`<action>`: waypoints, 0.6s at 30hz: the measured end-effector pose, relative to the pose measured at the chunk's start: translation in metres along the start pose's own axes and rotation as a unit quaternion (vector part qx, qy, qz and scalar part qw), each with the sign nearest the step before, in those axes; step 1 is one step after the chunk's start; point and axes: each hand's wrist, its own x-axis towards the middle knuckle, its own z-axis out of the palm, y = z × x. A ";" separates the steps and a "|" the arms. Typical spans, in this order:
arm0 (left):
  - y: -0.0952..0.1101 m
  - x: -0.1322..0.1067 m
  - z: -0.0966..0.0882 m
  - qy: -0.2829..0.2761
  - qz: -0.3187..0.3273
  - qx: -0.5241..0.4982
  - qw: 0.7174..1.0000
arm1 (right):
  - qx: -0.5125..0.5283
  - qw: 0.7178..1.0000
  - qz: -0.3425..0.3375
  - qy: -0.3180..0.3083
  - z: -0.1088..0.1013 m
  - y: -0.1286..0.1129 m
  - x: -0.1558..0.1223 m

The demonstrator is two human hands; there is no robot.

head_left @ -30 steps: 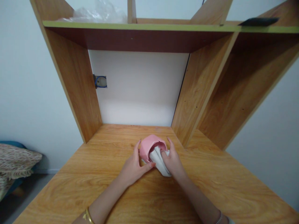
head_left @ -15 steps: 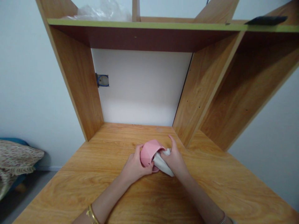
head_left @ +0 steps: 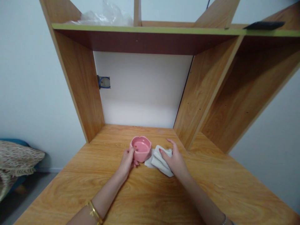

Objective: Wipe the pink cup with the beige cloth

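Note:
My left hand (head_left: 126, 162) grips the near left side of a small pink faceted bowl (head_left: 144, 156), thumb over the rim and fingers around the outside. The bowl is tilted so its round inside faces me; nothing shows in it. Just to its right, my right hand (head_left: 174, 157) pinches a folded white cloth (head_left: 161, 162) between thumb and fingers, the index finger pointing away. One flap of the cloth spreads out beside the bowl's right side. Both hands are low over the wooden tabletop (head_left: 131, 197).
A wooden shelf unit with upright panels (head_left: 199, 103) rises behind the tabletop. Overhead, its shelf (head_left: 140, 29) carries a clear plastic bag (head_left: 103, 15) and a dark flat object (head_left: 264, 25). A socket box (head_left: 104, 82) is set in the back wall. Left of the table is a woven throw (head_left: 18, 156).
The bowl has turned from its side to show its inside and moved left, away from the cloth. My left hand moved left with it; the right hand stays nearly in place with the cloth.

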 end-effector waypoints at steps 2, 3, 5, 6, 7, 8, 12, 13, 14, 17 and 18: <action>0.004 0.001 -0.003 0.002 -0.009 -0.044 0.999 | -0.016 1.000 -0.005 -0.025 0.005 0.001 -0.001; 0.006 0.000 -0.004 0.004 -0.014 -0.064 0.998 | -0.022 0.999 -0.018 -0.036 0.007 0.002 -0.002; 0.010 -0.001 -0.006 0.006 -0.022 -0.099 0.995 | -0.034 0.997 -0.058 -0.046 0.008 0.004 -0.001; 0.011 -0.002 -0.006 0.006 -0.026 -0.113 0.993 | -0.043 0.995 -0.074 -0.044 0.007 0.005 0.000; 0.012 -0.003 -0.006 0.006 -0.030 -0.124 0.992 | -0.052 0.994 -0.084 -0.038 0.005 0.007 0.002; 0.013 -0.003 -0.006 0.006 -0.032 -0.133 0.991 | -0.063 0.994 -0.087 -0.030 0.003 0.009 0.004; 0.011 -0.002 -0.006 0.001 -0.034 -0.150 0.988 | -0.075 0.994 -0.068 -0.032 -0.006 0.021 0.013; 0.010 -0.001 -0.006 -0.002 -0.033 -0.150 0.988 | -0.069 0.994 -0.068 -0.046 -0.006 0.023 0.014; 0.010 -0.001 -0.006 -0.005 -0.030 -0.148 0.988 | -0.061 0.994 -0.070 -0.061 -0.005 0.023 0.013; 0.007 0.002 -0.005 -0.016 -0.021 -0.135 0.991 | -0.041 0.991 -0.086 -0.095 0.002 0.016 0.008; 0.006 0.002 -0.005 -0.020 -0.017 -0.129 0.991 | -0.035 0.990 -0.092 -0.104 0.005 0.013 0.005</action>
